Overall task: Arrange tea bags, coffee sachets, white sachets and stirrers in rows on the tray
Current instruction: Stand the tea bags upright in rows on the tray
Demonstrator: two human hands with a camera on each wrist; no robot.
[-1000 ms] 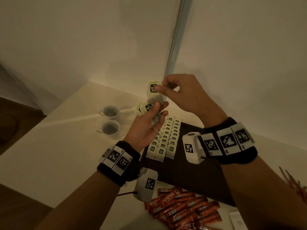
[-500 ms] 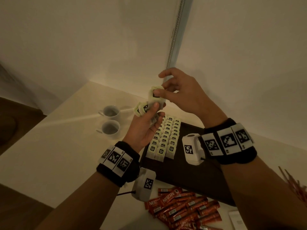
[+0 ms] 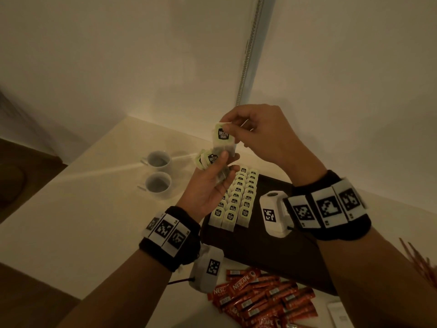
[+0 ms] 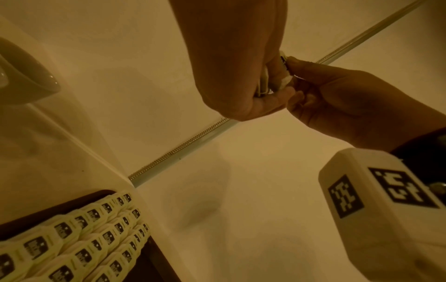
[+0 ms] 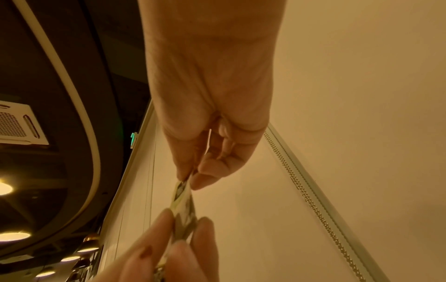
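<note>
Above the dark tray (image 3: 279,247) both hands are raised. My right hand (image 3: 255,133) pinches a pale green tea bag (image 3: 224,136) by its top, label facing me. Just below it my left hand (image 3: 212,178) grips a small bundle of tea bags (image 3: 208,159) between thumb and fingers. Three rows of tea bags (image 3: 236,200) lie along the tray's left side, also seen as rows of tea bags (image 4: 79,238) in the left wrist view. In the right wrist view the pinched tea bag (image 5: 183,192) hangs between both hands' fingertips. Red coffee sachets (image 3: 264,299) lie piled on the counter, near the tray's front edge.
Two white cups (image 3: 157,172) stand on the pale counter (image 3: 82,221) left of the tray. Red stirrers (image 3: 421,263) lie at the right edge. A white sachet (image 3: 338,313) shows bottom right. The wall and a beaded cord (image 3: 248,55) are close behind.
My right hand dipped to the bundle in my left hand and has lifted up again with one tea bag pinched, its label turned towards me. The left hand stayed in place.
</note>
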